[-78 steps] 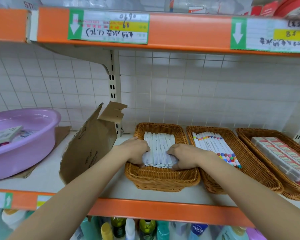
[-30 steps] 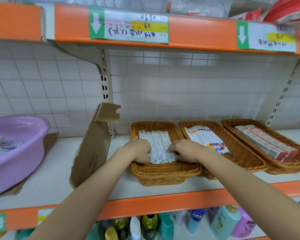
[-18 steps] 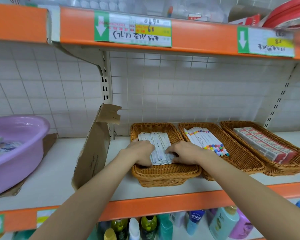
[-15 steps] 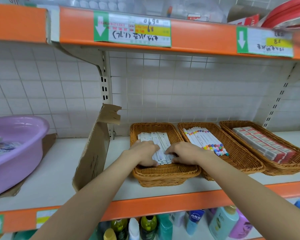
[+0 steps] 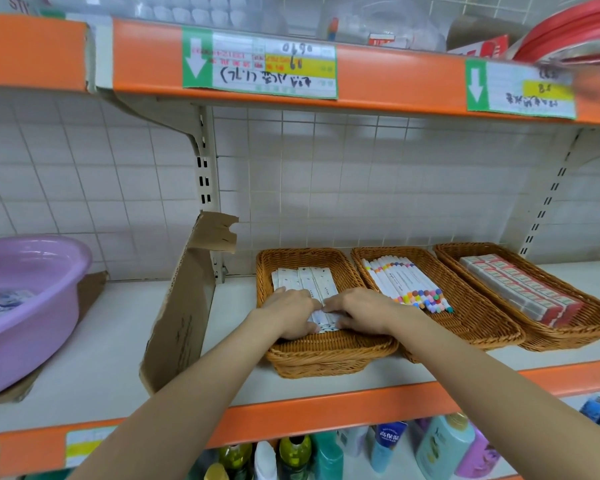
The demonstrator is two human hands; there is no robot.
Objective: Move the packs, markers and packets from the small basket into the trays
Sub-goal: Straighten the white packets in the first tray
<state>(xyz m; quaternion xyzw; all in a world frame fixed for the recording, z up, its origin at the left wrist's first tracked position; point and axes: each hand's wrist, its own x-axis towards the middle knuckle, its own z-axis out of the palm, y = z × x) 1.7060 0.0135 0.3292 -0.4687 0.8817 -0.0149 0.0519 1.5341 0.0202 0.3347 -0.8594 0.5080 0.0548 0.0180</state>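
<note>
Both hands down in the left wicker tray (image 5: pixel 326 355): left hand (image 5: pixel 290 315) at 9 o'clock, right hand (image 5: pixel 357 311) at 3 o'clock, fingers flat on the white packs (image 5: pixel 305 280), likely squaring the rows. Markers (image 5: pixel 404 284) lying in the next tray at 3 o'clock.

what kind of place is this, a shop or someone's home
Most likely a shop aisle. The orange shelf edge carries a price label, wicker trays display markers and white packs, and bottles line the shelf below.
</note>
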